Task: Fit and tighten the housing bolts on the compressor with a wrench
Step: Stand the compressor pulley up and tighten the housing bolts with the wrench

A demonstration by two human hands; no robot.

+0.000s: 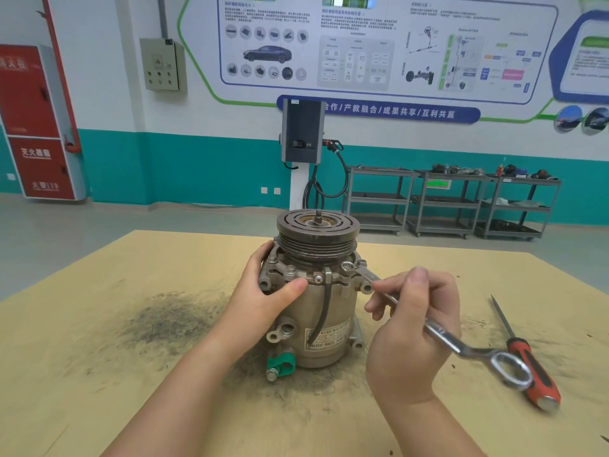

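Note:
A metal compressor (324,321) stands upright on the table with its grooved pulley (317,230) on top. Housing bolts (290,269) sit around the flange below the pulley. My left hand (263,295) grips the flange on the left side, thumb across the front. My right hand (410,328) holds the shaft of a silver combination wrench (468,351). The wrench's far end sits over a bolt (346,267) on the right of the flange, and its ring end sticks out toward me on the right.
A screwdriver with a red and black handle (534,371) lies on the table at the right. The yellow-brown table (99,374) bears dark smudges left of the compressor. Grey shelf carts (451,202) and a wall charger (301,133) stand behind.

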